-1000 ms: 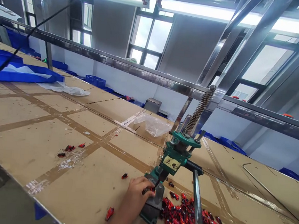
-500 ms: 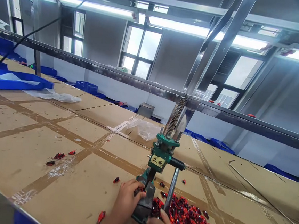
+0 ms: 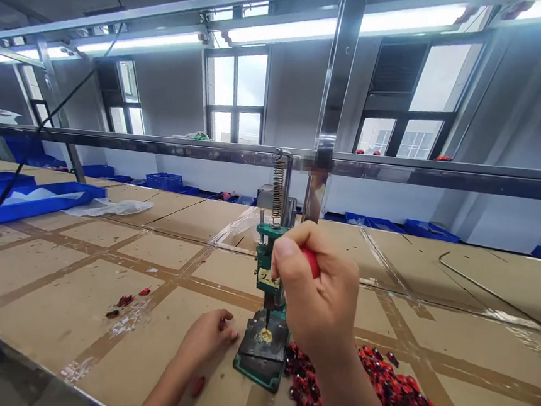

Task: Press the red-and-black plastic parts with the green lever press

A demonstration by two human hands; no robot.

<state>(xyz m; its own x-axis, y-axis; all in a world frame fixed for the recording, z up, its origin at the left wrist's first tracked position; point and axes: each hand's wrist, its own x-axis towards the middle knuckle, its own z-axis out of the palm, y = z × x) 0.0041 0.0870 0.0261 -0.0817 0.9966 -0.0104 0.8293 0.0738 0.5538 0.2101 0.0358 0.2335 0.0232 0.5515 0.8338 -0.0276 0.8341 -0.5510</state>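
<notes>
A green hand press [image 3: 256, 369] stands upright in front of me, with a coiled spring on top and a paper label on its body. Its thin punch points down at a yellowish spot on the dark base plate [image 3: 253, 347]. My right hand [image 3: 322, 290] is wrapped around the red knob [image 3: 311, 262] of the press lever, hiding most of the lever. To the left of the base, my left hand [image 3: 206, 336] hovers low with fingers curled and a gap between thumb and forefinger; nothing shows in it. A red piece [image 3: 198, 386] lies beside the left forearm.
Small red-and-black parts [image 3: 396, 391] are heaped right of the press, partly behind my right forearm. Several loose parts [image 3: 124, 301] lie on the cardboard-covered table [image 3: 185, 309] at left. A blue tray [image 3: 57, 197] holds plastic sheeting. A bent metal rod [image 3: 485, 285] lies at right.
My left hand has moved off the press base to the left. My right hand has risen from low beside the press to the lever knob. The view has levelled.
</notes>
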